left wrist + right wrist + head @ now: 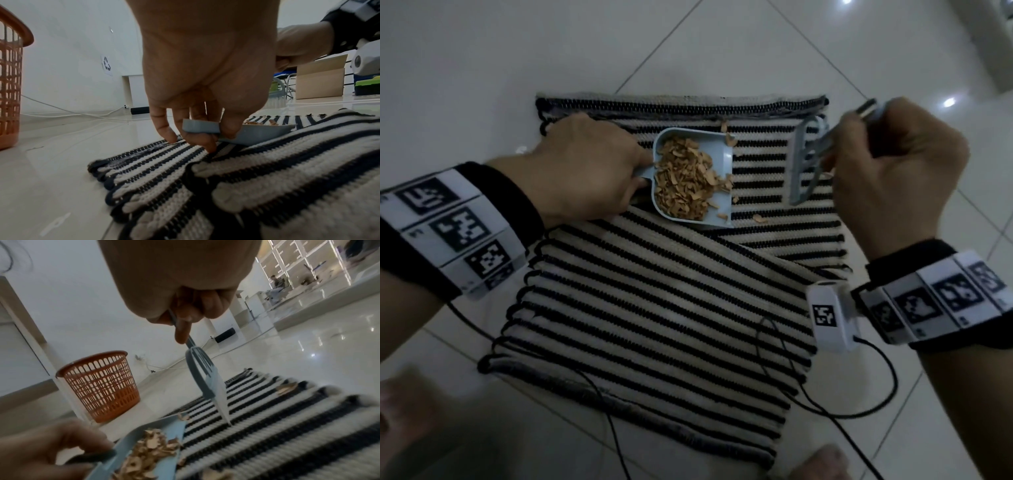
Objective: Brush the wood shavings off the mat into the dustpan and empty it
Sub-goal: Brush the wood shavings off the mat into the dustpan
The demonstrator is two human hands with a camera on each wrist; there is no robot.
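Left hand grips handle of pale blue plastic dustpan, mouth facing right along striped woven mat; right hand grasps blue-grey brush just beside mouth; few tan wood shavings lie between, toward mat's far edge.

An orange plastic mesh wastebasket stands on the glossy white tiled floor, close to a white wall. A recycling-symbol sign is stuck on that wall. White cables trail along the floor by the baseboard. Farther off sit a cardboard box and a green crate.
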